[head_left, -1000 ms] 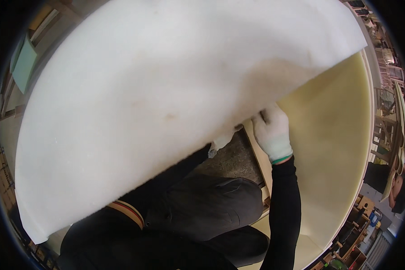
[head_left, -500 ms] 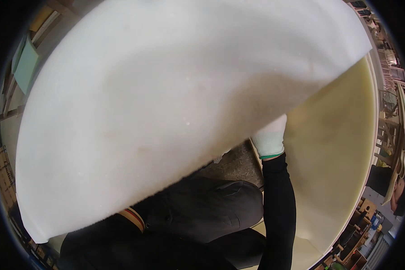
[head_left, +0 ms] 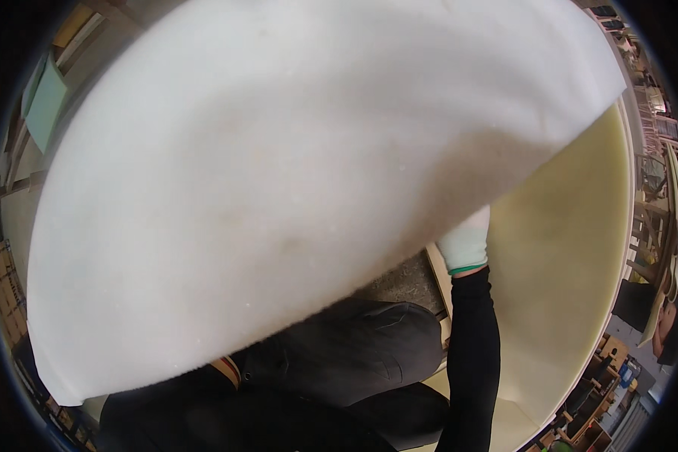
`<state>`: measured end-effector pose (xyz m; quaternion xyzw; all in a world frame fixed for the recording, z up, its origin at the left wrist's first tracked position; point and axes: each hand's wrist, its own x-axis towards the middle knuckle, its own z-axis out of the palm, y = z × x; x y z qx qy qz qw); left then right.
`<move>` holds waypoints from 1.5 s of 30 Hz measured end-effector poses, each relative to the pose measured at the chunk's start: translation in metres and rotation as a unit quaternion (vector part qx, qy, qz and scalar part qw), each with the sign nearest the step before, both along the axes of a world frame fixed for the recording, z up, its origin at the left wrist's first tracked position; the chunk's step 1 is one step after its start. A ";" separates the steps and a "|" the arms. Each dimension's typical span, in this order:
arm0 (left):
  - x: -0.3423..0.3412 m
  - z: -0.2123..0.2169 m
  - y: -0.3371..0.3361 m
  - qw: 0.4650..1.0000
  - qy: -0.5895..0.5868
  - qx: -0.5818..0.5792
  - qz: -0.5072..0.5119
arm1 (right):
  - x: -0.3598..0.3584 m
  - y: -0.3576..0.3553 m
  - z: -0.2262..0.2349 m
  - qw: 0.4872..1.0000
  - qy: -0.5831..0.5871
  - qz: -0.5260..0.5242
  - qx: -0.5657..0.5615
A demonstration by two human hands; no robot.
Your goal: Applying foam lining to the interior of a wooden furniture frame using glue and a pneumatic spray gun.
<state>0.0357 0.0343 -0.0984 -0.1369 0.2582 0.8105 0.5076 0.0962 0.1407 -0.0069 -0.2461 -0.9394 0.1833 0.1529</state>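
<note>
A big white sheet with a fuzzy edge point(head_left: 226, 181), like soft padding, spans most of the view close in front of me. Below it to the right lies a pale yellow panel point(head_left: 565, 279) that looks like foam. My right hand point(head_left: 467, 239), in a white glove with a green cuff, reaches up under the sheet's slanted lower edge, beside the yellow panel. The sheet covers its fingers, so their grip and anything in them are hidden. My left hand does not show.
Past the sheet's edge, a pale wooden strip point(head_left: 438, 275) and the dark floor point(head_left: 403, 286) show beside my knee. A light green sheet point(head_left: 45, 102) stands far left. Wooden frames point(head_left: 652, 233), a person's arm point(head_left: 664, 331) and a cluttered shelf point(head_left: 599, 384) are at the right.
My right hand and forearm have shifted slightly right and toward me. The middle of the white sheet's lower edge has come a little lower, covering more of my lap.
</note>
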 end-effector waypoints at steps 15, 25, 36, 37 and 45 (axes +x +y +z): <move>-0.006 -0.023 0.022 0.961 0.146 -0.234 -0.009 | 0.012 0.002 -0.041 0.970 -0.140 0.001 0.199; -0.005 -0.005 0.046 0.966 0.147 -0.206 0.048 | 0.012 -0.002 -0.020 0.976 -0.130 0.000 0.178; -0.016 0.038 0.068 0.988 -0.006 -0.117 0.097 | 0.012 0.001 -0.015 0.996 -0.001 -0.026 0.088; -0.017 0.035 0.069 0.992 -0.020 -0.089 0.088 | 0.010 -0.001 -0.014 0.997 0.019 -0.032 0.070; -0.033 0.019 0.082 0.991 -0.068 0.114 0.008 | -0.014 -0.005 0.016 0.999 0.025 -0.030 0.007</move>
